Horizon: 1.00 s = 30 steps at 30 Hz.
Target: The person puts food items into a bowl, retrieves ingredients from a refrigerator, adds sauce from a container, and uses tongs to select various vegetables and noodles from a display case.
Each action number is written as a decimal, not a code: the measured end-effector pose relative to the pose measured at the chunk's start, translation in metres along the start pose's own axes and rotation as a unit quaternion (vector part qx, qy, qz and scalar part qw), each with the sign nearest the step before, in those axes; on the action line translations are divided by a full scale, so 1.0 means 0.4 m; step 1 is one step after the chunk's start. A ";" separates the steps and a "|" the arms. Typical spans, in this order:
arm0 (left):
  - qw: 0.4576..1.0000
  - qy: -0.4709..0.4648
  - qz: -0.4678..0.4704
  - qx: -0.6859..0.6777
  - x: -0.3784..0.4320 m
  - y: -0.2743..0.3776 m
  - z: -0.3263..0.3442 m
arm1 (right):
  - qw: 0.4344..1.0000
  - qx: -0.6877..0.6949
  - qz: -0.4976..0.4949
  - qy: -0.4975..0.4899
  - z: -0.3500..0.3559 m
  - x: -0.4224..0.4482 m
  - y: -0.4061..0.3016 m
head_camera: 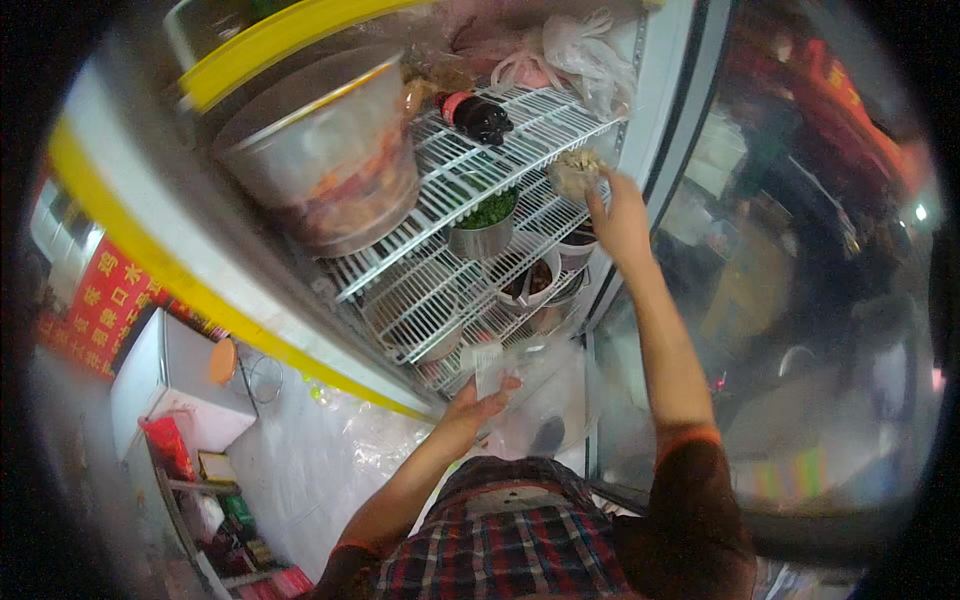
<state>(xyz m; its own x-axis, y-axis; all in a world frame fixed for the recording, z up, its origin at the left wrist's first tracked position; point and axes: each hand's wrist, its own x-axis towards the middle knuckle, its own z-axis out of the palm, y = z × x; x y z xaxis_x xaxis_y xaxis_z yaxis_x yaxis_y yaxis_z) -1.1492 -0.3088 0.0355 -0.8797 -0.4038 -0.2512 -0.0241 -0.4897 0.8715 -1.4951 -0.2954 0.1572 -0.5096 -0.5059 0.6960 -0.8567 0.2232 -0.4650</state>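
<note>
My right hand (621,217) reaches into a fridge with wire shelves and is at the rim of a clear container of pale chopped food (576,174) on the second shelf; whether the fingers grip it I cannot tell. Low in front of me, my left hand (476,412) holds a clear plastic container (544,382), blurred, with a white strip (489,369) by the thumb. Left of the pale food stands a metal pot of chopped greens (484,225). Below are a white bowl of dark food (529,281) and another tub (576,244).
A large tub (337,165) and a dark-drink bottle (476,118) lie on the upper wire shelf (525,142), with plastic bags (589,56) behind. The glass door (750,300) stands at the right. A white cabinet (184,382) and stocked shelf unit (202,487) are at lower left.
</note>
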 end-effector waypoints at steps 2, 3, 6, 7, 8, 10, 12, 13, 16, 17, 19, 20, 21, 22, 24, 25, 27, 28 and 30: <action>1.000 0.011 0.013 -0.011 0.075 0.043 0.083 | 0.991 -0.075 -0.003 -0.113 0.095 0.197 0.143; 1.000 0.018 0.020 -0.015 0.114 0.065 0.111 | 0.969 -0.115 0.035 -0.218 0.139 0.268 0.196; 0.996 0.023 0.053 0.063 0.246 0.095 0.171 | 0.939 -0.194 -0.183 -0.218 0.240 0.357 0.386; 0.996 0.053 0.039 0.058 0.256 0.104 0.172 | 0.934 -0.186 -0.204 -0.227 0.260 0.355 0.333; 0.995 0.076 0.019 0.059 0.261 0.118 0.173 | 0.928 -0.180 -0.224 -0.236 0.262 0.348 0.286; 0.995 0.089 0.032 0.030 0.299 0.124 0.187 | 0.920 -0.195 -0.256 -0.222 0.253 0.360 0.266; 0.995 0.082 0.048 0.019 0.346 0.123 0.192 | 0.911 -0.232 -0.260 -0.222 0.237 0.357 0.268; 0.996 0.081 0.046 0.013 0.365 0.121 0.191 | 0.906 -0.252 -0.260 -0.219 0.227 0.361 0.269; 0.996 0.077 0.053 -0.008 0.415 0.137 0.209 | 0.870 -0.231 -0.188 -0.393 0.223 0.383 0.257; 0.994 0.092 0.053 -0.002 0.429 0.147 0.215 | 0.867 -0.227 -0.225 -0.383 0.214 0.377 0.247; 0.992 0.119 0.049 0.005 0.453 0.158 0.241 | 0.882 -0.211 -0.257 -0.335 0.209 0.366 0.261; 0.991 0.114 0.057 0.026 0.469 0.172 0.261 | 0.900 -0.198 -0.249 -0.297 0.236 0.355 0.306; 0.993 0.111 0.040 0.023 0.477 0.173 0.257 | 0.918 -0.176 -0.243 -0.259 0.246 0.344 0.293; 0.994 0.108 0.023 0.020 0.485 0.169 0.251 | 0.908 -0.180 -0.248 -0.287 0.244 0.346 0.289; 0.995 0.098 0.021 0.020 0.489 0.162 0.247 | 0.884 -0.186 -0.260 -0.342 0.221 0.360 0.259; 0.994 0.105 0.015 0.020 0.489 0.159 0.246 | 0.868 -0.158 -0.165 -0.442 0.208 0.365 0.231; 0.994 0.110 0.003 0.018 0.496 0.161 0.254 | 0.842 -0.133 -0.092 -0.514 0.211 0.365 0.236; 0.995 0.092 0.041 0.015 0.497 0.162 0.264 | 0.851 -0.137 -0.117 -0.494 0.226 0.356 0.268; 0.993 0.103 0.052 0.030 0.510 0.154 0.274 | 0.856 -0.173 -0.196 -0.446 0.247 0.349 0.288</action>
<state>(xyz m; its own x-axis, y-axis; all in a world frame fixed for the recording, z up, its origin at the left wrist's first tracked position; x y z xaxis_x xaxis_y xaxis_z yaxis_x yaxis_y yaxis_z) -1.3820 -0.3365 0.0840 -0.7635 -0.6023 -0.2333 0.0287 -0.3925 0.9193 -1.6572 -0.4227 0.1468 -0.0461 -0.9989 -0.0044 -0.9989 0.0461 0.0063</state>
